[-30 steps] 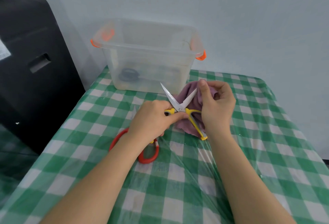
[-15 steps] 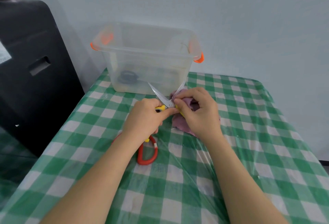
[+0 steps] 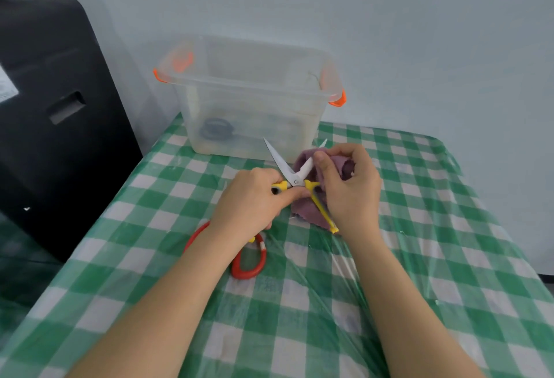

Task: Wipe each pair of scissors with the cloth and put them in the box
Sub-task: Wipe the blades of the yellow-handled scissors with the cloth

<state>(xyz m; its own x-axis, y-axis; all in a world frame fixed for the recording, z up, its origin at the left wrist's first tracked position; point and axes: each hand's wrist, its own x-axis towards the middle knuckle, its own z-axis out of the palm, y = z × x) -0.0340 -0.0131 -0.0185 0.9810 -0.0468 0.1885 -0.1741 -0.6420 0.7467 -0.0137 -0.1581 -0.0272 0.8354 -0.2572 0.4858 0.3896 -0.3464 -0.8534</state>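
**No words to read**

No words or numbers could be read anywhere. A white label (image 3: 6,85) sat on the black box (image 3: 54,113), far off to the left of the left hand (image 3: 254,200), but it was too blurry and cut off to tell what it said.

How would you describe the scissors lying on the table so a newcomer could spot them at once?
Start at the clear box at the far edge of the checked table. Come nearer, under the left hand: red-handled scissors lie flat, partly hidden. The yellow-handled scissors are held up instead.
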